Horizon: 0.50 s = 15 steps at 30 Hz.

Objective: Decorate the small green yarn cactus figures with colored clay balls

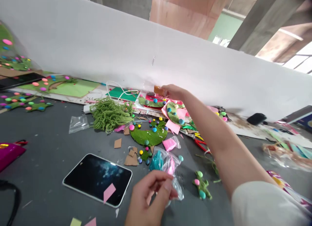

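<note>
My right hand (173, 91) is stretched out to the back of the table, its fingers closed on a small orange-brown block-like thing (159, 90). Below it lie green yarn-covered pieces dotted with pompoms, among them a crescent (148, 135). My left hand (152, 195) is in the near middle with thumb and fingertips pinched together; what is between them, if anything, is hidden. Just beyond those fingers are a clear plastic bag (179, 187), a bag with teal stuff (156, 161) and a pink one (171, 166). A small yarn star (201, 186) with pompoms sits to the right.
A tablet (97, 179) with a pink paper scrap lies at left, near brown cardboard bits (131, 159). A heap of green yarn (108, 113) is behind it. Red-handled scissors (201, 144) lie beneath my right forearm. A white partition (136, 47) rises along the back.
</note>
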Available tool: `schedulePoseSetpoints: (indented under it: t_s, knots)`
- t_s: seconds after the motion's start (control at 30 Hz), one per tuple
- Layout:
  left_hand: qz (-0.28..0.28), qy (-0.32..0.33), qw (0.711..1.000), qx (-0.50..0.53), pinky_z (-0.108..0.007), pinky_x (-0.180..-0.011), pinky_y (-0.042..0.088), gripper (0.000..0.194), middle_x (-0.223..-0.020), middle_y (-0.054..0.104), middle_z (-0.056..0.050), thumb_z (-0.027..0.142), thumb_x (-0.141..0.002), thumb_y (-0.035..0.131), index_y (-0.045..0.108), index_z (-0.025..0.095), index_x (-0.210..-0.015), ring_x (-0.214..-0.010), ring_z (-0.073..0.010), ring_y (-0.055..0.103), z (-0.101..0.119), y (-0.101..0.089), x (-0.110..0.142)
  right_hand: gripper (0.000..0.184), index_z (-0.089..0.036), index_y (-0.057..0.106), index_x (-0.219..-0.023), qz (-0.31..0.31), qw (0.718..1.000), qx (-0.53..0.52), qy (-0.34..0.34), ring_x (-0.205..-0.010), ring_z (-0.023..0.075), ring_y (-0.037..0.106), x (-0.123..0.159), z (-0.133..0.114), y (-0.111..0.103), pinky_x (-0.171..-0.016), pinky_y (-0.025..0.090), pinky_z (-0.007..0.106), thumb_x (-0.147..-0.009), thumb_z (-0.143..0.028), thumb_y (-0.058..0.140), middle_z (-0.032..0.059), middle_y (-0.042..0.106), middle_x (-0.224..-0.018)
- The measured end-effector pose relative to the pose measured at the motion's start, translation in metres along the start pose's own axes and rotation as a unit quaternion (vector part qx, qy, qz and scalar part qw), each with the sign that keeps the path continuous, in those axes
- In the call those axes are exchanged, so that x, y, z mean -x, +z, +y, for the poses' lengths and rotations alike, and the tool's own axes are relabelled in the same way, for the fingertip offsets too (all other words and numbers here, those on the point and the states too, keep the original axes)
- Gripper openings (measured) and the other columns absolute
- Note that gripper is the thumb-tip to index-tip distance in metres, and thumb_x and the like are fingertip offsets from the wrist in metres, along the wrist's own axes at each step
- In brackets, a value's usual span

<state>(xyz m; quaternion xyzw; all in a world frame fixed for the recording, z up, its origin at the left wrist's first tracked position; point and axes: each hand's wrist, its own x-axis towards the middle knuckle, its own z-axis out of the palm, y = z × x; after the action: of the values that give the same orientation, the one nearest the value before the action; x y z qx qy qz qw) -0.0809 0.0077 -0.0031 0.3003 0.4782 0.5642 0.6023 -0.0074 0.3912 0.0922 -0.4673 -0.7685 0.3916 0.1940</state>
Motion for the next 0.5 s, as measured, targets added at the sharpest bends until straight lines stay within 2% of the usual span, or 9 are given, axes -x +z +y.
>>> schedulePoseSetpoints:
  t_s: [0.07, 0.1, 0.17, 0.23, 0.33, 0.4, 0.5]
  knots:
    - [0.024, 0.040, 0.999, -0.014, -0.028, -0.076, 0.055, 0.033, -0.090, 0.077, -0.008, 0.050, -0.086, 0.077, 0.075, 0.020, -0.099, -0.079, -0.0189, 0.069, 0.000, -0.003, -0.004, 0.031, -0.014, 0.071, -0.106, -0.054, 0.997, -0.049, -0.003, -0.072, 0.0176, 0.066, 0.053, -0.003, 0.001, -0.063, 0.053, 0.030, -0.101, -0.036, 0.050, 0.0125, 0.075, -0.091]
    - [0.046, 0.062, 0.997, -0.022, -0.029, -0.080, 0.056, 0.034, -0.102, 0.077, -0.009, 0.046, -0.086, 0.077, 0.074, 0.020, -0.107, -0.084, -0.0186, 0.070, 0.000, -0.005, -0.007, 0.031, -0.016, 0.071, -0.106, -0.094, 0.988, -0.119, -0.004, -0.067, 0.0169, 0.063, 0.084, -0.002, 0.002, -0.058, 0.050, 0.029, -0.101, -0.039, 0.050, 0.0113, 0.074, -0.089]
    - [0.058, 0.116, 0.992, -0.011, -0.030, -0.084, 0.058, 0.049, -0.129, 0.070, -0.011, 0.040, -0.083, 0.081, 0.066, 0.023, -0.126, -0.096, -0.0195, 0.072, -0.002, -0.005, -0.013, 0.033, -0.019, 0.071, -0.099, -0.149, 0.969, -0.196, 0.012, -0.063, 0.0155, 0.061, 0.151, 0.005, 0.008, -0.051, 0.044, 0.027, -0.099, -0.049, 0.057, 0.0070, 0.072, -0.082]
    - [0.049, 0.130, 0.990, -0.003, -0.033, -0.090, 0.059, 0.063, -0.145, 0.061, -0.015, 0.038, -0.080, 0.085, 0.058, 0.023, -0.135, -0.109, -0.0223, 0.072, -0.003, 0.001, -0.019, 0.036, -0.020, 0.070, -0.088, -0.152, 0.970, -0.192, 0.000, -0.057, 0.0126, 0.057, 0.217, 0.015, 0.019, -0.048, 0.042, 0.025, -0.094, -0.055, 0.066, 0.0019, 0.067, -0.070]
    - [-0.044, 0.101, 0.994, -0.019, -0.033, -0.097, 0.058, 0.056, -0.139, 0.066, -0.014, 0.040, -0.083, 0.083, 0.062, 0.020, -0.131, -0.119, -0.0244, 0.070, -0.007, 0.018, -0.022, 0.042, -0.020, 0.066, -0.083, -0.121, 0.983, -0.139, 0.012, -0.059, 0.0113, 0.059, 0.295, 0.031, 0.042, -0.052, 0.046, 0.023, -0.094, -0.061, 0.064, -0.0001, 0.065, -0.072]
    - [-0.082, 0.100, 0.991, -0.047, -0.033, -0.094, 0.059, 0.047, -0.125, 0.074, -0.013, 0.041, -0.084, 0.082, 0.069, 0.018, -0.122, -0.113, -0.0248, 0.072, -0.010, 0.029, -0.023, 0.042, -0.020, 0.065, -0.085, -0.099, 0.984, -0.149, 0.026, -0.061, 0.0114, 0.061, 0.328, 0.042, 0.055, -0.053, 0.048, 0.023, -0.092, -0.061, 0.066, -0.0008, 0.065, -0.072]
    - [-0.036, 0.152, 0.984, -0.091, -0.032, -0.087, 0.061, 0.038, -0.114, 0.078, -0.012, 0.042, -0.082, 0.084, 0.074, 0.017, -0.109, -0.102, -0.0246, 0.075, -0.014, 0.039, -0.028, 0.038, -0.020, 0.069, -0.101, -0.028, 0.984, -0.177, 0.007, -0.068, 0.0126, 0.065, 0.353, 0.056, 0.064, -0.062, 0.054, 0.026, -0.096, -0.057, 0.063, 0.0020, 0.072, -0.085]
